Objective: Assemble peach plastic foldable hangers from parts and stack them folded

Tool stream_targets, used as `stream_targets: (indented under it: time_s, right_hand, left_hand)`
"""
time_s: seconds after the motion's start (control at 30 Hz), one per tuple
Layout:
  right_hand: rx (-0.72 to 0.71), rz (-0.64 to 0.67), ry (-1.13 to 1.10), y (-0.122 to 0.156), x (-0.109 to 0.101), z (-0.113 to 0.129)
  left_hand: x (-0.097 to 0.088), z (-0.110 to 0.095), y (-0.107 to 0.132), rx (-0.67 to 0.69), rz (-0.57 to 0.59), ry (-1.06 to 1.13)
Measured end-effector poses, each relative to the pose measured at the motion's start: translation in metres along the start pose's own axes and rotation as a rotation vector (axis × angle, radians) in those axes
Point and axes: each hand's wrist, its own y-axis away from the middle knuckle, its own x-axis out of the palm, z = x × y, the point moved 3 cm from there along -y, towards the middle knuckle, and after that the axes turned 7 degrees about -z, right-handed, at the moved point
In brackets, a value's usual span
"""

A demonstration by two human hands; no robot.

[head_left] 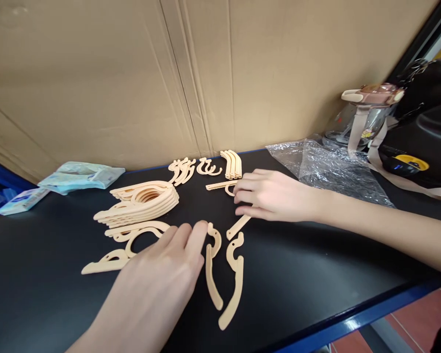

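So, far left of the stack of cream folding-hanger parts (143, 208) there's a pale blue soft packet (83, 176). The stack itself sits flat on the black tabletop (301, 284), with a few loose parts right on its near side. The left hand (161, 274) is just in front of the stack, fingers curled and close together; the tips are hidden, so I can't tell if they're pinching anything. Right of the stack, toward the near edge, lie two hook-ended hanger arms (228, 279). Further right, the right hand (259, 196) has slightly spread, bent fingers over a slim strip (238, 228); can't tell if it's gripped. Clear plastic wrap (316, 162) is farthest right of the stack.

My read: this is the picking-and-arranging step, nothing fully assembled. Next move probably calls for a clean fingertip pinch on one part and lining it up by its holes.
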Motion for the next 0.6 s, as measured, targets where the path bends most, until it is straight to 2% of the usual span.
stream_targets:
  time_s: [0.2, 0.37, 0.43, 0.5, 0.6]
  right_hand:
    - [-0.046, -0.05, -0.199, 0.022, 0.004, 0.008]
    - [-0.012, -0.057, -0.296, 0.023, 0.007, 0.007]
    - [-0.012, -0.071, -0.303, 0.023, 0.008, 0.008]
    - [-0.009, -0.085, -0.32, 0.023, 0.011, 0.01]
    - [0.026, -0.089, -0.391, 0.023, 0.013, 0.012]
  left_hand:
    - [-0.001, 0.005, -0.007, -0.036, -0.023, -0.022]
    - [0.006, -0.005, -0.004, -0.03, 0.203, 0.133]
    - [0.009, -0.007, -0.004, -0.018, 0.248, 0.171]
    - [0.012, -0.009, -0.005, -0.005, 0.226, 0.187]
    - [0.015, -0.01, -0.008, -0.008, 0.132, 0.213]
